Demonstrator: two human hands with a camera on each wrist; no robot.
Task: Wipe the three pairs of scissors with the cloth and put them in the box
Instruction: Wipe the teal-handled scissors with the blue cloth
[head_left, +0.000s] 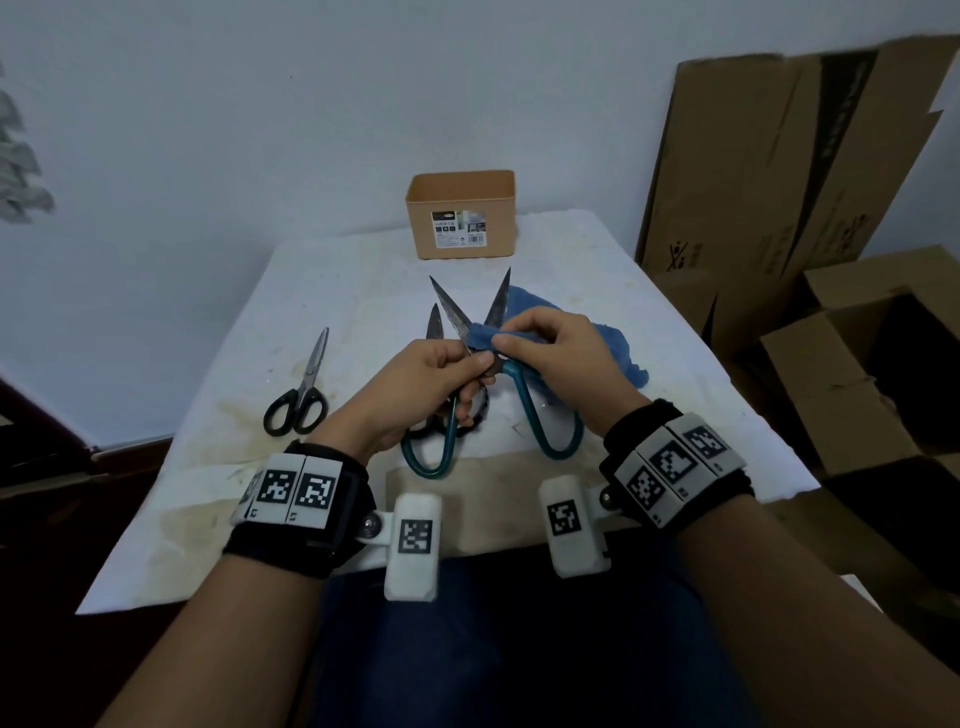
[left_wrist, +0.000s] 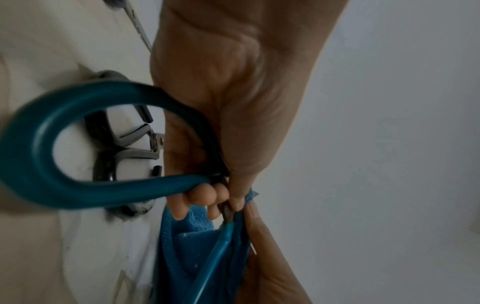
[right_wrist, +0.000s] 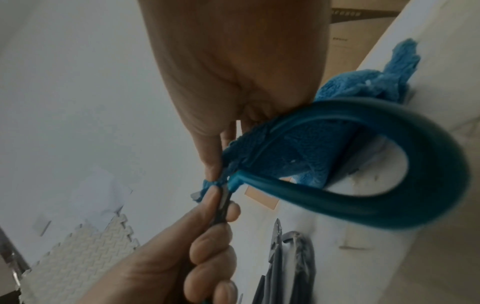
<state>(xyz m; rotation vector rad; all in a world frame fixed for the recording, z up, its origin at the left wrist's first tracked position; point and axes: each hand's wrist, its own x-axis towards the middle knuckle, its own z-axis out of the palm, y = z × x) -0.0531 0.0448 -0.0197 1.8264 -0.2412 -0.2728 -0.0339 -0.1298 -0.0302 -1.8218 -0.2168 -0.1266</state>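
Teal-handled scissors (head_left: 451, 317) with their blades spread are held above the table's middle. My left hand (head_left: 435, 378) grips them at the pivot, its fingers curled round the handle (left_wrist: 85, 193). My right hand (head_left: 540, 345) pinches a fold of the blue cloth (head_left: 615, 345) against the blades near the pivot. The cloth trails onto the table at the right. Black-handled scissors (head_left: 301, 395) lie shut at the left. A third dark pair (head_left: 434, 325) lies under my left hand, mostly hidden. The orange box (head_left: 462, 215) stands at the table's far edge.
The table (head_left: 322, 291) is covered in a stained white sheet. Cardboard boxes (head_left: 810, 166) lean and stand open to the right of it. A wall rises close behind the orange box. Dark floor lies to the left.
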